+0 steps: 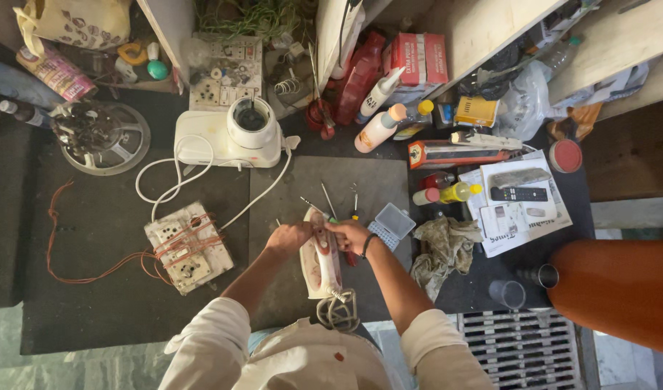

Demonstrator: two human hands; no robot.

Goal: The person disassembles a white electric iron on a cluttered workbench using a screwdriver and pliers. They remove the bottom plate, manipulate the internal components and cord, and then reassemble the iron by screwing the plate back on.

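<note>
- Hands first: your left hand [288,236] is curled tight on the left side of the clothes iron [320,261], near its pointed end.
- Your right hand [351,234] is closed on the right side of the iron, just across from the left hand. It has a dark band on the wrist.
- You hold the iron in the middle of the dark mat [201,238], right in front of your body. Its pointed end faces away from you.
- Its coiled cord [338,310] sits at the near end, close to your chest.
- You can see thin screwdrivers [330,202] lying on the mat just past your hands.
- You have a small clear plastic box [393,220] just to the right of your right hand.
- You have a crumpled dirty rag [443,249] further right, next to the box.
- To your left sits a white switch board [189,245] with red wire wrapped round it. It is well apart from the iron.
- Further away from you stands a white mixer base [230,137] with its white cable looping on the mat.
- Far left, you see a round metal fan part [104,137].
- On the right, papers [519,209] lie with a black remote on top.
</note>
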